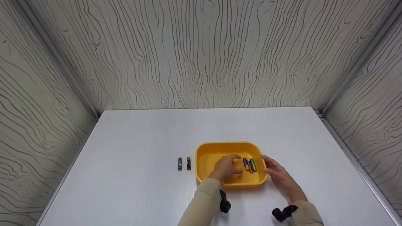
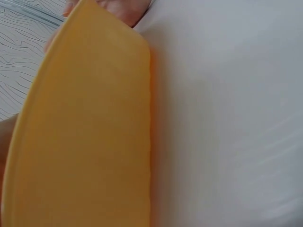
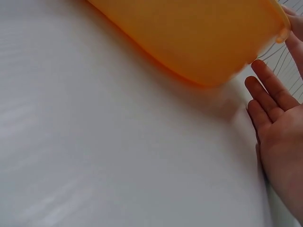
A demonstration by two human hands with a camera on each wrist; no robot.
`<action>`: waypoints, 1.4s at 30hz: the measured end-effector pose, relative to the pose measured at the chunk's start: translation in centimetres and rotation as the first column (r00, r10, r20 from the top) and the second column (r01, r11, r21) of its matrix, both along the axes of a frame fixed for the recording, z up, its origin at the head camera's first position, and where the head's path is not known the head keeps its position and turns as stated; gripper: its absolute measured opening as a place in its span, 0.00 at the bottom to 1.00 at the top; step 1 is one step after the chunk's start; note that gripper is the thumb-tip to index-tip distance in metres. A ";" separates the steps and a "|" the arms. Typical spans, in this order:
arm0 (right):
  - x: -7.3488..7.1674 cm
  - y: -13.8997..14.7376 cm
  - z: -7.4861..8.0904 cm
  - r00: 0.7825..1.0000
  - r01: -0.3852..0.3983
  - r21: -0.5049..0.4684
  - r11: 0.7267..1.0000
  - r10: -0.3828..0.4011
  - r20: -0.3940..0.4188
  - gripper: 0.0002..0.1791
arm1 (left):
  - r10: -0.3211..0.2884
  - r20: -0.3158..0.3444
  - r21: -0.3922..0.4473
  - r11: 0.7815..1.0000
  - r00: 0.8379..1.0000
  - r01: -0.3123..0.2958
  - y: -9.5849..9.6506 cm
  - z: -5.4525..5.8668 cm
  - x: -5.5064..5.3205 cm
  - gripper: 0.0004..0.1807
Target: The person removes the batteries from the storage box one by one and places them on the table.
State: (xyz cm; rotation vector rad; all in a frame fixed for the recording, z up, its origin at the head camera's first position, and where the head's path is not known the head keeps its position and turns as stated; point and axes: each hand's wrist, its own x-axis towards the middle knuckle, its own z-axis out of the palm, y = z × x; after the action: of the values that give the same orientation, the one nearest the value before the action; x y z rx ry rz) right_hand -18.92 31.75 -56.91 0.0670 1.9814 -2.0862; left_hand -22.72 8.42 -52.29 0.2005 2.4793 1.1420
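My left hand (image 1: 226, 167) reaches over the near side of a yellow plastic tray (image 1: 216, 146). Its thumb and fingers are spread apart and hold nothing. Just right of them, a purple battery (image 1: 245, 162), a battery with a reddish end (image 1: 250, 166) and a green battery (image 1: 253, 165) lie side by side in the tray. At the tray's right wall, my right hand (image 1: 280, 177) touches the rim with thumb and fingertips. Several of its fingers look straight in the right wrist view. The tray wall (image 2: 94, 123) hides most of the left hand in the left wrist view.
On the white table (image 1: 132, 185), left of the tray, lie a dark battery (image 1: 180, 164) and a black battery with a copper end (image 1: 188, 163), parallel and apart. Wood-grain panels (image 1: 201, 56) stand behind the table and at both sides.
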 end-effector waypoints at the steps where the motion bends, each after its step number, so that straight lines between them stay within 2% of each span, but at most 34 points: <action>1: 0.0 0.0 0.0 1.000 -0.001 0.003 1.000 0.001 -0.001 0.32 | 0.001 0.001 -0.004 1.000 1.000 -0.001 0.1 0.0 0.0 0.25; 11: -0.2 0.2 -0.3 1.000 0.013 0.015 1.000 -0.012 -0.023 0.26 | -0.007 -0.035 -0.086 0.996 0.999 0.004 1.5 -0.9 -0.3 0.27; 18: -0.2 0.2 0.0 1.000 -0.020 0.027 0.999 0.021 -0.018 0.32 | -0.042 -0.104 -0.178 0.984 0.994 0.023 2.4 -1.1 -0.1 0.31; 22: -0.2 0.1 0.2 0.999 -0.036 0.056 0.998 0.036 -0.005 0.32 | -0.034 -0.106 -0.217 0.976 0.994 0.010 2.6 -1.2 -0.1 0.32; 27: -0.2 0.1 0.2 1.000 -0.029 0.075 0.997 0.029 0.002 0.32 | -0.046 -0.142 -0.276 0.961 0.989 0.005 3.0 -1.4 -0.1 0.30; 31: -0.1 0.1 0.1 1.000 -0.030 0.086 0.996 0.029 0.002 0.32 | -0.042 -0.163 -0.293 0.956 0.986 -0.008 3.2 -1.7 0.0 0.30; 37: -0.1 -0.1 0.4 1.000 -0.028 0.123 0.992 0.026 0.014 0.33 | -0.027 -0.147 -0.289 0.957 0.989 -0.017 3.3 -1.8 -0.1 0.28; 42: 0.0 -0.1 0.4 0.999 -0.032 0.100 0.994 0.031 0.010 0.34 | -0.053 -0.168 -0.327 0.945 0.984 -0.005 3.3 -1.8 0.1 0.30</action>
State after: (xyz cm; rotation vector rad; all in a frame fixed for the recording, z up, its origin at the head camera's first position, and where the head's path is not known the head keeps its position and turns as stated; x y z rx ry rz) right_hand -18.95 31.65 -56.50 0.0636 2.0679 -1.9631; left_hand -22.61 11.76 -54.07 0.2427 2.7669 0.7128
